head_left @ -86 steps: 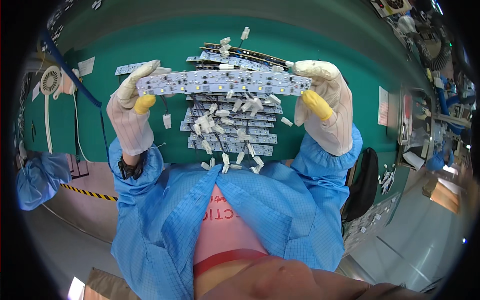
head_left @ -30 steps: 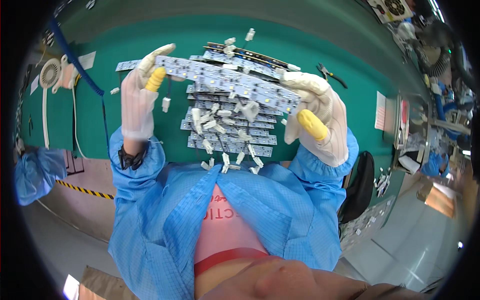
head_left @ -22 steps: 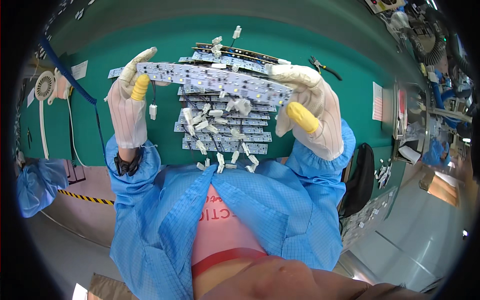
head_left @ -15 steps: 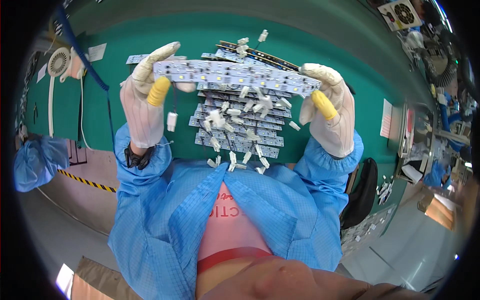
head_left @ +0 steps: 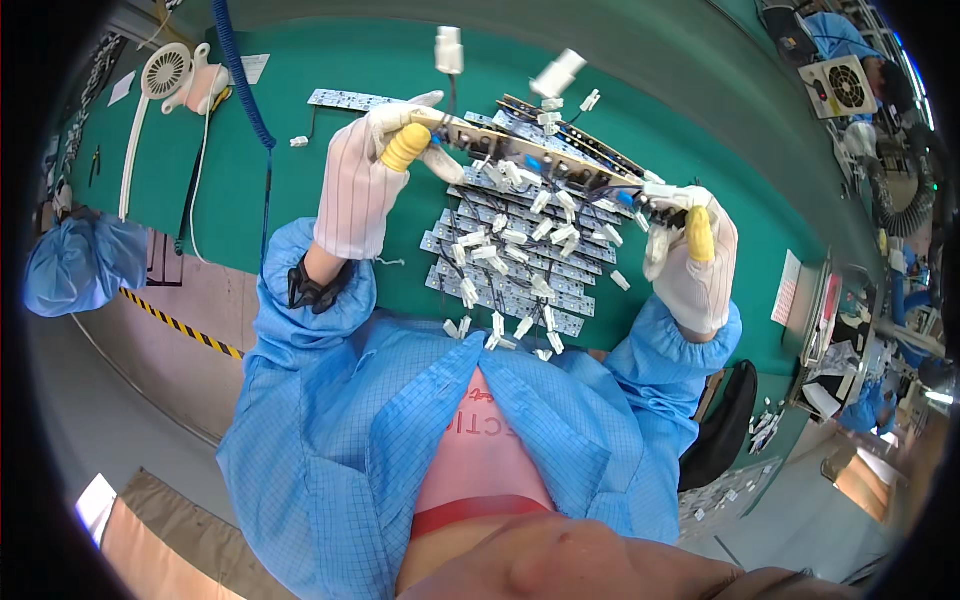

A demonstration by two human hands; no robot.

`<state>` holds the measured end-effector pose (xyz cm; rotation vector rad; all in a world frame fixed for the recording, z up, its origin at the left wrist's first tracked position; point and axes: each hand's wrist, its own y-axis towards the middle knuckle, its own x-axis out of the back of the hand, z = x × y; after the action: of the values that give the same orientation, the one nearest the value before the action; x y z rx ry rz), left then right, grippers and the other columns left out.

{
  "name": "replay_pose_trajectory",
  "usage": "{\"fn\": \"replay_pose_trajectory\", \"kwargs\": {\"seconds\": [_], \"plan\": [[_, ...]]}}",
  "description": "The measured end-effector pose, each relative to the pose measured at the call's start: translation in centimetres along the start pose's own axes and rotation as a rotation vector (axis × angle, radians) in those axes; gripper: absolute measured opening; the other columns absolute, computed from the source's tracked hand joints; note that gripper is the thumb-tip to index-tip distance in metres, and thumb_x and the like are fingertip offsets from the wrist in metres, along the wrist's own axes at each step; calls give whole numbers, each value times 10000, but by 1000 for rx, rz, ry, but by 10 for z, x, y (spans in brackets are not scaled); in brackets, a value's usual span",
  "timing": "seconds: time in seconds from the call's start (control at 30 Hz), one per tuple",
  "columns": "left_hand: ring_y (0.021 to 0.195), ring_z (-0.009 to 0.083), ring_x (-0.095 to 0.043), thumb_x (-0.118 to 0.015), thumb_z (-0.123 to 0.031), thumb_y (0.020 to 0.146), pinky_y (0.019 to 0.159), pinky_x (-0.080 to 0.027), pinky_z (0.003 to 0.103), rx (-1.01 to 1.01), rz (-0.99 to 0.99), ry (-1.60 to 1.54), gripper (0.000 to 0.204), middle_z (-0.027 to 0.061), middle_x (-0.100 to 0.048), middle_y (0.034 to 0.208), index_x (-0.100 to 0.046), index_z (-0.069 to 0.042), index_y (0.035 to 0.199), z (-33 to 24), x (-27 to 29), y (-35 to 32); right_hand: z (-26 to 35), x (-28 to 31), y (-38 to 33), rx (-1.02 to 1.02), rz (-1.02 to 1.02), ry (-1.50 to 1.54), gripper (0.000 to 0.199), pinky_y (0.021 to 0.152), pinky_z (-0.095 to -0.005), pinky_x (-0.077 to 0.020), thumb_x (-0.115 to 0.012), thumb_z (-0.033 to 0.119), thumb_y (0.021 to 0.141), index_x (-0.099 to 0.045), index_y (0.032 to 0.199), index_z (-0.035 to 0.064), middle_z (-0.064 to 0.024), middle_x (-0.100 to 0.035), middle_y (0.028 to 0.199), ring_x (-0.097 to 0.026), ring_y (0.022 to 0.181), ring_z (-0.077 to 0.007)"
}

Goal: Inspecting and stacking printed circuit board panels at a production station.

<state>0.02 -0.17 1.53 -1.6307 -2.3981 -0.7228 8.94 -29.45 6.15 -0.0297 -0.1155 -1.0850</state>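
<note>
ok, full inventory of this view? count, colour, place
Table: 1, green, upper centre
Boards: many, mostly white, overlapped mid-table
Connectors: many, white, mostly over the boards
Held board: 1, tan-edged, over the boards' far part
Lone board: 1, white, far left of the boards
Fan: 1, white, table's left
Cable: 1, blue, coiled, upper left
Papers: at least 3, pale, left and right
Boxed fan: 1, pale, upper right
Tape: 1 strip, yellow-black, left
Right-edge clutter: uncounted, mixed, too blurred
Smock: 1, blue, on wearer
Wristband: 1, black, left wrist
Left fingers: white-gloved, yellow-tipped, held board's left end
Right fingers: same, right end
</note>
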Motion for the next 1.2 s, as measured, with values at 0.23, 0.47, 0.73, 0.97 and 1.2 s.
{"fn": "replay_pose_trajectory", "kwargs": {"seconds": [0.23, 0.47, 0.73, 0.97, 1.2], "plan": [[814, 138, -633, -431, -239, 977, 753, -474, 265, 137, -4, -189, 336, 102, -682, 938, -610, 29, 1071, 27, -6, 7, 14, -16, -11, 37, 92, 76, 413, 424, -229, -411, -586, 403, 882, -555, 966, 0, -77, -565, 594, -526, 455, -132], [738, 113, -598, -396, -348, 986, 701, -441, 237, 97, -72, -83, 433, 89, -666, 881, -588, 9, 1136, -15, -5, 6, -3, -4, 0, -30, 54, -1, 491, 398, -230, -419, -543, 475, 883, -550, 964, -9, -76, -570, 617, -536, 454, -132], [709, 145, -623, -367, -476, 960, 765, -452, 271, 21, 20, -223, 571, 88, -657, 647, -581, 27, 1125, 0, 2, -2, -19, 2, 2, -119, 169, 575, 585, 393, -209, -445, -701, 395, 785, -494, 1140, -22, -125, -613, 861, -574, 543, -153], [713, 118, -595, -389, -310, 991, 572, -417, 198, 110, 147, -400, 383, 80, -627, 946, -505, -26, 1221, 2, -4, 7, -10, -7, 9, -19, 111, 393, 596, 464, -184, -384, -721, 274, 790, -429, 1225, -8, -62, -594, 834, -530, 602, -78], [907, 211, -561, -392, -26, 729, 780, -435, 276, 95, -192, 125, 371, 115, -595, 1001, -584, -40, 1046, 80, 87, 55, -2, 14, 42, 53, -300, -264, 233, 631, -215, -460, -560, 29, 837, -599, 1067, 21, -67, -633, 971, -586, 739, -117]]}}
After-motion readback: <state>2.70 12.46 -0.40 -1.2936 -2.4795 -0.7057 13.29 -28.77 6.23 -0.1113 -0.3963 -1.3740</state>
